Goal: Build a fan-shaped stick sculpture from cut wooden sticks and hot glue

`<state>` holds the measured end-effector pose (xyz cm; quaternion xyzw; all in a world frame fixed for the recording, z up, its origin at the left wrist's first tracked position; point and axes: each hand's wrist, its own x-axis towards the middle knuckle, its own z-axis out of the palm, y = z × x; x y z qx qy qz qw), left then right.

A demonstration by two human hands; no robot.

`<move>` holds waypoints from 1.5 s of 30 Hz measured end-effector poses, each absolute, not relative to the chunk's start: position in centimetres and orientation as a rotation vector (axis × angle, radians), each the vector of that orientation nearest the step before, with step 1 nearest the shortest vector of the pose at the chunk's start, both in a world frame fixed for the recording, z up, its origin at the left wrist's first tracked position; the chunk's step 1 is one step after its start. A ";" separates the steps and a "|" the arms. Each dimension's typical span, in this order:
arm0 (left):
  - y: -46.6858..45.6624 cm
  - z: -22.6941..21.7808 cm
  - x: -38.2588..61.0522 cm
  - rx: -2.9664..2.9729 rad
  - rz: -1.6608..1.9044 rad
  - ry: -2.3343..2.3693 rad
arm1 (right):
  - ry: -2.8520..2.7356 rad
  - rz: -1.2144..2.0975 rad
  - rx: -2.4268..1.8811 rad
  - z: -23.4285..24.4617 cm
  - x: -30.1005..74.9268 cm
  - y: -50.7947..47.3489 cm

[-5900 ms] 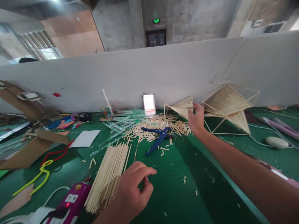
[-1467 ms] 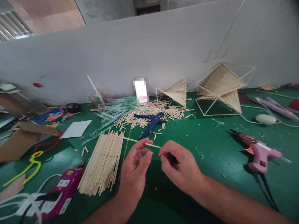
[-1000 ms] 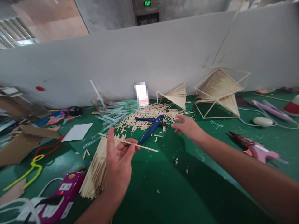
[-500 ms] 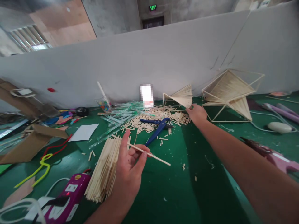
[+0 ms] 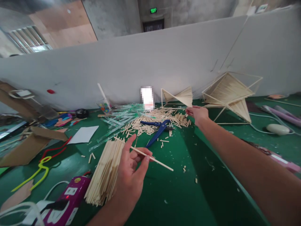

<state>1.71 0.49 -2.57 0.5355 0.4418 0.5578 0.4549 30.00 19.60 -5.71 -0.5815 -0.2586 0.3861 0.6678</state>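
On the green worktable [image 5: 164, 196], as seen from my spot in the rm, two bare hands at work, both occupied. L hand [image 5: 131, 168]: palm partly up, index finger raised, one thin wooden stick [image 5: 162, 163] pinched btwn thumb and fingers; stick slants, near end pointing down to the R, clear of the pile. R hand [image 5: 199, 115]: arm extended, fingertips closed on lower R corner of the small stick frame [image 5: 184, 98], a twisted fan of sticks; frame sits by the grey partition [image 5: 117, 66], behind the cut pieces. Exact finger placement at that corner hard to see.

Adj. items: bundle of long sticks [image 5: 103, 171], laid roughly parallel, just L of L hand and partly hidden by it. Blue-handled cutter [image 5: 160, 131] lies at front of heap of short cut pieces [image 5: 138, 128]. Clear/green plastic strips [image 5: 117, 121] overlap heap at its L. Larger stick frame [image 5: 227, 91] stands R of R hand, apart from the small one. Pink glue gun [image 5: 285, 162] beyond R forearm, partly obscured. Purple power strip [image 5: 72, 190] at near L, red lamp lit, black plug inserted.
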 end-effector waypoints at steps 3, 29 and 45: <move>0.4 -2.3 1.8 1.292 1.395 1.098 | -0.556 0.925 -1.259 -4.3 30.2 18.6; 0.7 -2.8 1.4 1.300 1.586 0.999 | -0.278 1.157 -1.217 -2.1 31.5 -2.8; -0.5 -1.4 3.7 1.434 1.651 0.947 | -0.492 1.091 -1.212 -1.8 28.7 -5.4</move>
